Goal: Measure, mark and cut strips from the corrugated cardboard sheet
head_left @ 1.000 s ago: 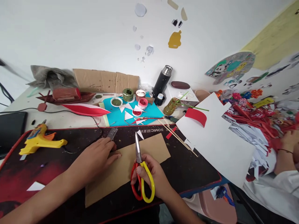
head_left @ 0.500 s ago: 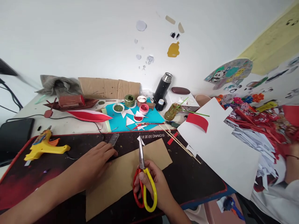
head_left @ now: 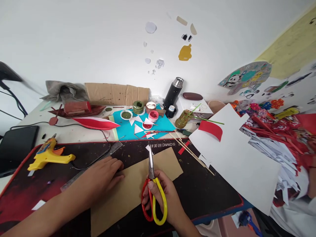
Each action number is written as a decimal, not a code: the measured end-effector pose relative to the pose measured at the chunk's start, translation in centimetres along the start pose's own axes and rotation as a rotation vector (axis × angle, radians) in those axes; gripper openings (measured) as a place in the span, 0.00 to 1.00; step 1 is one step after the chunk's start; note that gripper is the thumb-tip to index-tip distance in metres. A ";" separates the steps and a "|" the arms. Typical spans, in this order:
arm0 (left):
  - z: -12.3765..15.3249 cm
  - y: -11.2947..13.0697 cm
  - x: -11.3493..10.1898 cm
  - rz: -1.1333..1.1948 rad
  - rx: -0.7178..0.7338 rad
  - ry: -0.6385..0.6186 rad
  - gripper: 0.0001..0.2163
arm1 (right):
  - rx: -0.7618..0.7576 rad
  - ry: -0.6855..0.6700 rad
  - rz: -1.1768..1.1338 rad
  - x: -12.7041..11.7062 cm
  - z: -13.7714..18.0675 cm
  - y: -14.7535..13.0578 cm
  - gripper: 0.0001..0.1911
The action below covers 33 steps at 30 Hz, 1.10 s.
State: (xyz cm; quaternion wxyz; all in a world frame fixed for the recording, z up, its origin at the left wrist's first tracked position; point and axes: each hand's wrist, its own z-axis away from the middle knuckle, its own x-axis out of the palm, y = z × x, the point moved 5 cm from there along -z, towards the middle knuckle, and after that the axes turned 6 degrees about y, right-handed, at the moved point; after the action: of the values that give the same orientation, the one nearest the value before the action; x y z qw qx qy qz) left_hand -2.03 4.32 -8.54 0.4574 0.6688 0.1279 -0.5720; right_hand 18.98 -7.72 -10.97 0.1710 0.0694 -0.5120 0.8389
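Note:
My right hand [head_left: 164, 194] is closed round the scissors [head_left: 153, 187], which have one red and one yellow handle loop; their blades are together and point away from me. Flat on the mat lies a brown piece of cardboard [head_left: 130, 189], partly under both hands. My left hand [head_left: 106, 171] rests at its upper left edge with the fingers stretched out, holding nothing I can see. Just beyond that hand is a clear ruler [head_left: 115, 149], partly hidden by hand and forearm. A white paper scrap [head_left: 149, 149] lies by the blade tips.
A yellow glue gun [head_left: 50, 156] lies at the left. Behind are a red paper boat shape [head_left: 97, 123], a model boat [head_left: 77, 109], paint jars [head_left: 138, 107] and a black flask [head_left: 174, 90]. Sticks [head_left: 194, 154] and white sheets [head_left: 237, 161] lie right, beside another person's sleeve [head_left: 293, 217].
The ruler has shifted away from the cardboard and more of it shows beside my left hand. My left hand has drawn slightly nearer to me. The scissors stay in my right hand.

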 end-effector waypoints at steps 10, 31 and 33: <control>-0.7 2.7 0.2 0.431 -0.153 -0.290 0.19 | -0.076 -0.069 -0.037 0.1 0.1 0.0 0.31; -7.2 1.2 -13.0 1.069 -0.356 0.942 0.18 | -0.014 -0.320 -0.253 -1.1 -0.7 -0.4 0.53; -8.6 1.1 -13.1 1.071 -0.311 0.966 0.18 | -0.039 -0.303 -0.259 -1.1 -1.7 -0.9 0.59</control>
State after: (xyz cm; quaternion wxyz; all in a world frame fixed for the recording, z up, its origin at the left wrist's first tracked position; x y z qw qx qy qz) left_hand 0.22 14.82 2.87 0.6561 0.7445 0.0507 0.1128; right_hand 20.39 -6.08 -11.29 0.2000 0.2569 -0.5350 0.7796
